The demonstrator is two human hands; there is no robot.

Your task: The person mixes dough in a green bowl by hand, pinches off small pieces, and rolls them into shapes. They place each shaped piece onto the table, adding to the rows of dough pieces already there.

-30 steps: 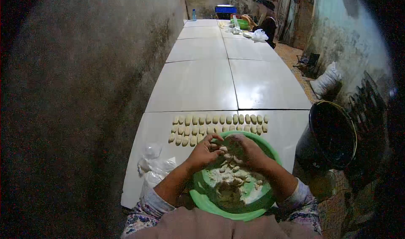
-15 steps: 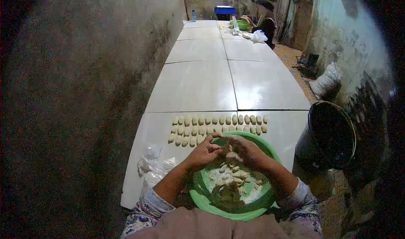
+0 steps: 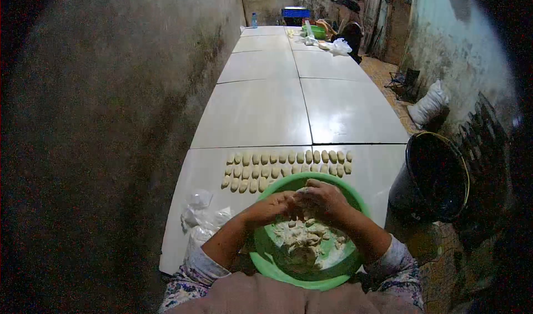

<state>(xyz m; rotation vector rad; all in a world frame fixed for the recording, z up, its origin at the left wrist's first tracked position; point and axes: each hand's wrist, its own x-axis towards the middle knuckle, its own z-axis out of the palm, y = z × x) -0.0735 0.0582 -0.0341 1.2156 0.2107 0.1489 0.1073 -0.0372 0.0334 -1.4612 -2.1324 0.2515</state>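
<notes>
**Hands joined over the dough basin**

Your left hand (image 3: 271, 207) and right hand (image 3: 323, 200) press together, fingers curled, over the green basin (image 3: 260, 257) at lower centre. It holds floury dough pieces (image 3: 302, 239). Whatever sits between your palms is hidden. Rows of shaped dough (image 3: 286, 164) lie just above the basin. At the right, the black bucket (image 3: 436, 175) is too dark inside to read.

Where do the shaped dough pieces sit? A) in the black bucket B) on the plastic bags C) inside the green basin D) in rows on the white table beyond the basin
D: the dough pieces lie in rows on the white table, just past the far rim of the green basin.
</notes>
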